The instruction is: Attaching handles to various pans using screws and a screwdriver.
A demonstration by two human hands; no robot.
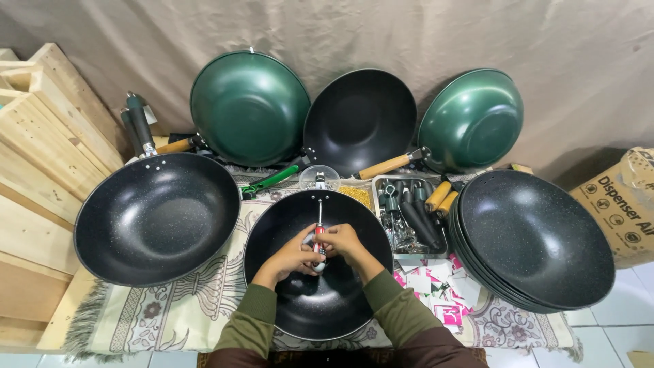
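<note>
A black speckled wok (300, 300) sits in front of me on a patterned cloth. Both hands meet inside it. My left hand (298, 253) and my right hand (343, 241) together grip the red-and-white handle of a screwdriver (319, 217). Its metal shaft points away from me toward the wok's far rim, where a small metal bracket (319, 180) sits. My forearms in olive sleeves rest over the wok's near rim.
A handled black wok (157, 218) lies at left, and a stack of black woks (535, 238) at right. Two green woks (248, 109) and a black one (360, 119) lean against the back curtain. A metal tray (407, 217) holds handles and screws. Wooden crates (41, 170) stand at left, a cardboard box (620, 204) at right.
</note>
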